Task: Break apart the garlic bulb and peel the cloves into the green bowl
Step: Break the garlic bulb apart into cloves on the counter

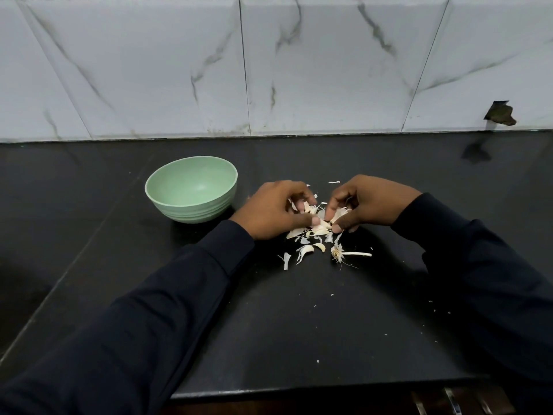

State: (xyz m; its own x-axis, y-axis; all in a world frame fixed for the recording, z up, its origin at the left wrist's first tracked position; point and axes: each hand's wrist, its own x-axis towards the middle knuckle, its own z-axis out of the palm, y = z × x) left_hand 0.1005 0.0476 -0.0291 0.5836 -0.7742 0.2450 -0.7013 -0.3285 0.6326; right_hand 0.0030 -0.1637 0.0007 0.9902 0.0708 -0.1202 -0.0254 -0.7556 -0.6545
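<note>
The green bowl [191, 188] stands on the black counter to the left of my hands, and it looks bare inside. My left hand [275, 209] and my right hand [366, 202] meet over a heap of garlic. Both pinch the same garlic clove [324, 223] between thumb and fingertips. My left hand's curled fingers also hide a few more garlic pieces [303, 206]. Loose cloves and papery skins [308, 250] lie just in front of my hands. The bulb's root end with its stalk [339, 253] lies beside them.
The black counter [284, 324] runs back to a white marble-tiled wall [299, 70]. A broken hole in the tiles [501, 113] shows at the right. Small skin flakes dot the counter near its front edge [299, 390].
</note>
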